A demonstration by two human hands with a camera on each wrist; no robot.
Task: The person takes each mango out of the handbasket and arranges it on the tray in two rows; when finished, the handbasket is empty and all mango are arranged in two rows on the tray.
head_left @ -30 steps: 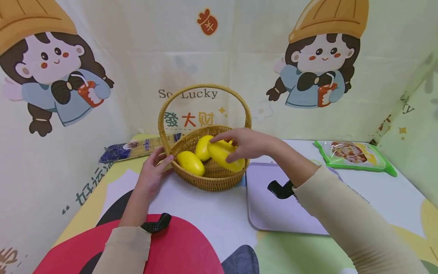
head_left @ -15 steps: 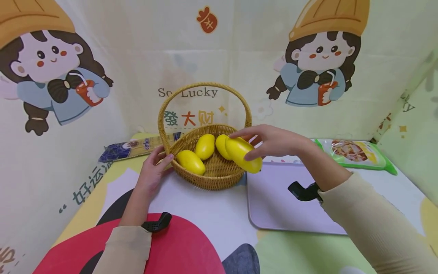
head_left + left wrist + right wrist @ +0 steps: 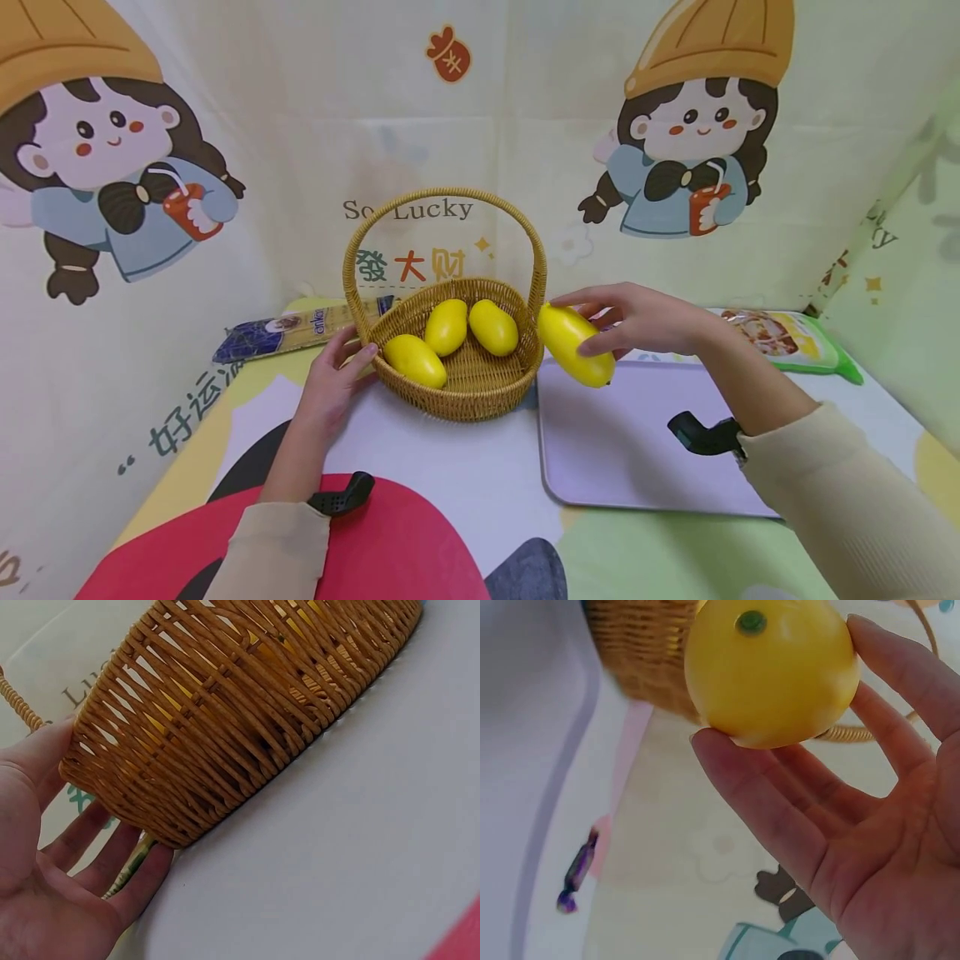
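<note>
Cartoon-printed backdrop [image 3: 510, 142], right fingers [image 3: 901, 669] pinching a yellow fruit [image 3: 567, 343], left fingers [image 3: 142, 885] gripping the wicker basket [image 3: 468, 403] beside it

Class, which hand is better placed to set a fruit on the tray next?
Probably the right hand: it holds a fruit near the tray. The left hand, farther away, touches the basket.

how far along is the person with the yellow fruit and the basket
Done: one yellow fruit is already outside the basket, though none shows on the lilac tray. In hand: the right hand holds that fruit, apparently near the tray's far left corner; the left hand holds the basket's side. Left: setting it down, probably on the tray, and perhaps emptying the basket, where three other fruits lie.
</note>
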